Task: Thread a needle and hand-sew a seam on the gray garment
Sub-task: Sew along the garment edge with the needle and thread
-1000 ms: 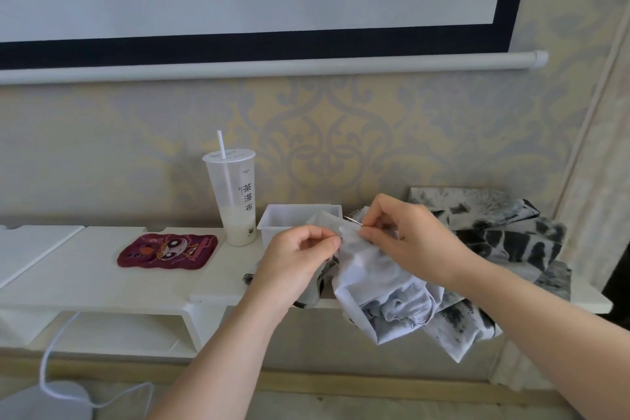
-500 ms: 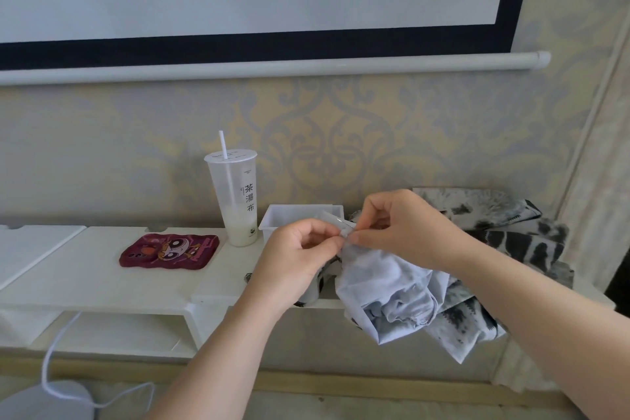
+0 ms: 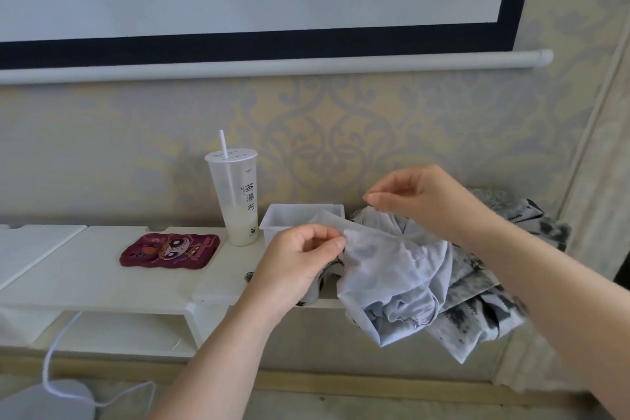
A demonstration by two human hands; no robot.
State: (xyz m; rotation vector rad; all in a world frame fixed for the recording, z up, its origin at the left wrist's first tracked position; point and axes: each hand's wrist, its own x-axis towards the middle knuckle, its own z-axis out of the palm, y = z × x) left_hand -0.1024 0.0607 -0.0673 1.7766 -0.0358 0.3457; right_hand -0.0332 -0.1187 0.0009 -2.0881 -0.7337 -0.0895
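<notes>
Now the left hand (image 3: 300, 259) is pinching the gray garment (image 3: 392, 269) while the right hand (image 3: 426, 201), at two o'clock, is pinching its fingertips together.

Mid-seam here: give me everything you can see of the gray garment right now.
The gray garment is thin, soft, pale gray cloth, crumpled, with a stitched hem showing. It drapes over the front edge of the white shelf and hangs below, against a black-and-white patterned cloth. The left hand pinches its upper edge; the right hand hovers above, fingertips pinched together.
</notes>
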